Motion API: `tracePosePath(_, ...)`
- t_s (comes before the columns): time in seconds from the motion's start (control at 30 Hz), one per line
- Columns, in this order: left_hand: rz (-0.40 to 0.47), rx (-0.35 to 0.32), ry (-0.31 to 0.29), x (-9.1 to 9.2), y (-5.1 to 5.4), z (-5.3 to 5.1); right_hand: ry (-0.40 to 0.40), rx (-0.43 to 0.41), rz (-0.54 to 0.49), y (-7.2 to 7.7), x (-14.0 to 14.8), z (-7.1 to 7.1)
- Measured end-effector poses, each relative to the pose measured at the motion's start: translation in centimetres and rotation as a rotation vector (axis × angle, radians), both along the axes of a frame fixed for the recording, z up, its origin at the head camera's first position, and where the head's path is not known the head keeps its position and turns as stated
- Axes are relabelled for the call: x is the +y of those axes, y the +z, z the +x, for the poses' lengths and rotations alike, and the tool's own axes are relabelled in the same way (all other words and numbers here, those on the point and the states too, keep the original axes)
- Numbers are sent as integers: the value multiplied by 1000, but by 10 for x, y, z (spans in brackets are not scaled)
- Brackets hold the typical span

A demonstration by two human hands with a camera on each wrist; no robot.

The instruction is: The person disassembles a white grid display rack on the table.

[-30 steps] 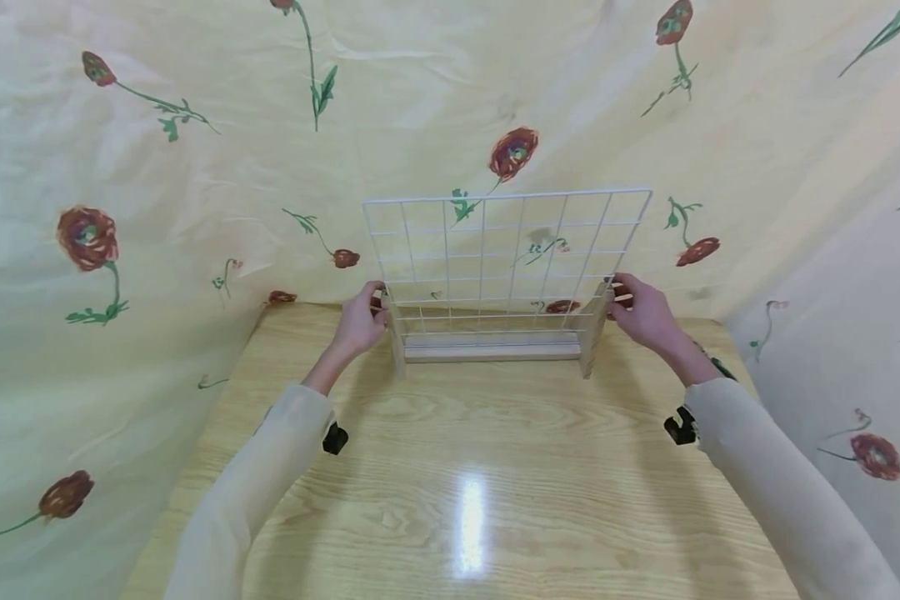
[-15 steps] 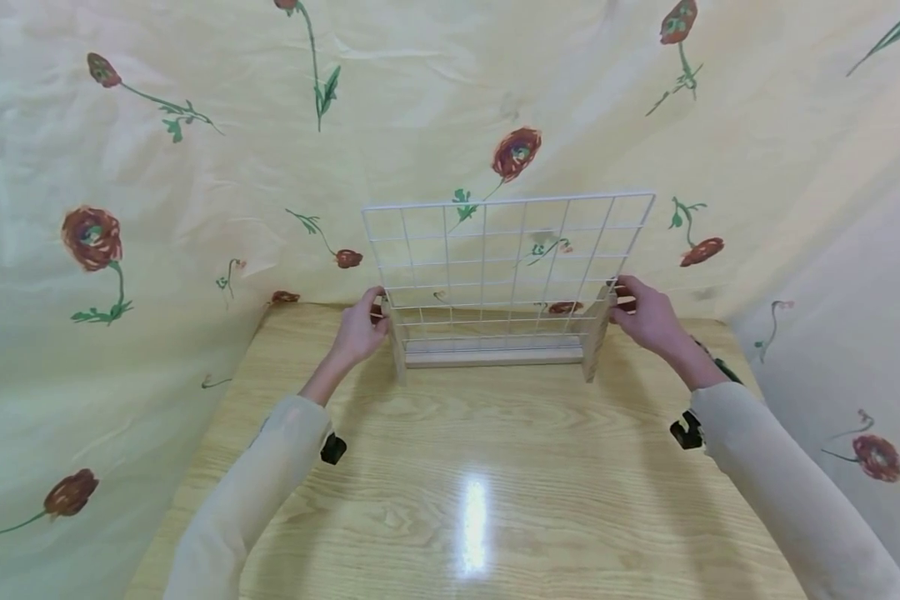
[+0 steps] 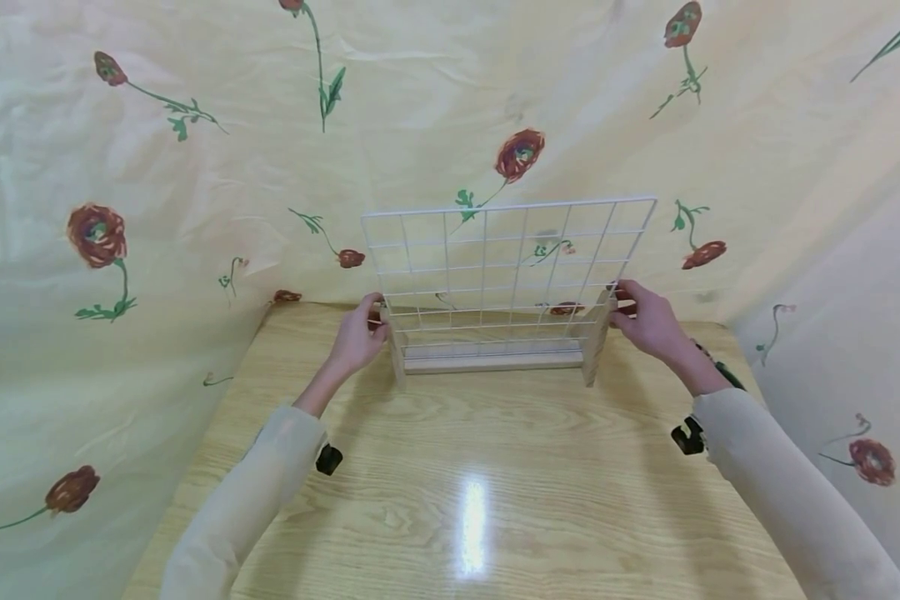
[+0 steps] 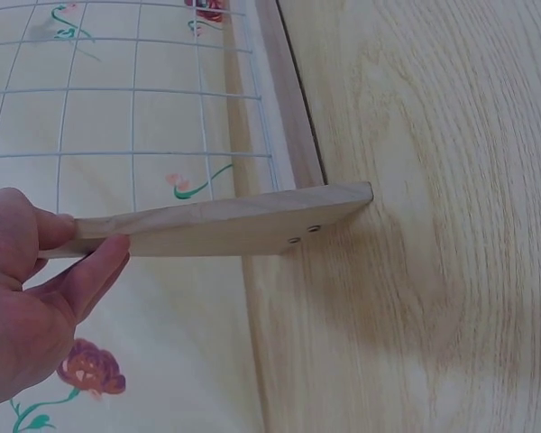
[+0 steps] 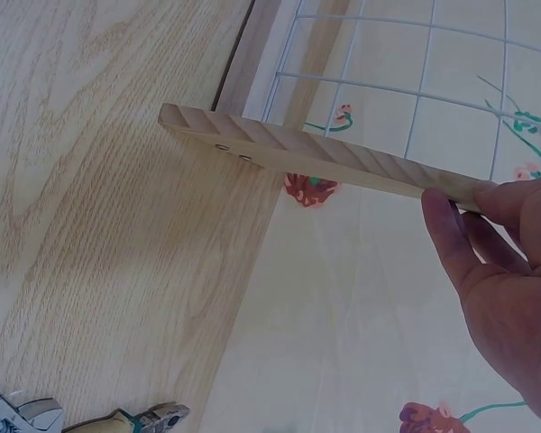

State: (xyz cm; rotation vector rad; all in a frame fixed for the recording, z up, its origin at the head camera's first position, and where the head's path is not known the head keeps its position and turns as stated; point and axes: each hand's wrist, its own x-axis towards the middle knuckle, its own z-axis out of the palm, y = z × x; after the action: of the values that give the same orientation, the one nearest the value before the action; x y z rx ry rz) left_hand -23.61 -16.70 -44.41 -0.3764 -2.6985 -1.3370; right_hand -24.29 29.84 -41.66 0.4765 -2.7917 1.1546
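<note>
The rack (image 3: 482, 290), a stand of pale wood and white wire, is positioned upright on the light wood-grain tabletop (image 3: 420, 450), close to the cream floral covering (image 3: 420, 150) behind it. Its assembly can be judged largely done: the white wire grid (image 4: 133, 90) is set between the flat wooden left panel (image 4: 207, 230) and the matching right panel (image 5: 325, 158), the panels are bridged low down by a long pale wooden rail (image 3: 493, 362), and two small round fastener heads (image 4: 314, 228) are seen on the left panel. Only release seems left, since neither panel has been let go.

By the left hand (image 3: 356, 337), the rack's left panel is pinched near its upper end between thumb and bent fingers; by the right hand (image 3: 645, 317), its right panel is gripped likewise. Metal tools (image 5: 158, 418), partly cut off, are seen well to the rack's right.

Compared with one second ago, the rack is shifted slightly toward the person, with both grips unchanged.
</note>
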Motion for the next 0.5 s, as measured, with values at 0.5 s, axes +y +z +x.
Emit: tracePosePath(0.5, -10, 6, 24, -3, -1, 13, 14, -10, 17, -1, -2, 5)
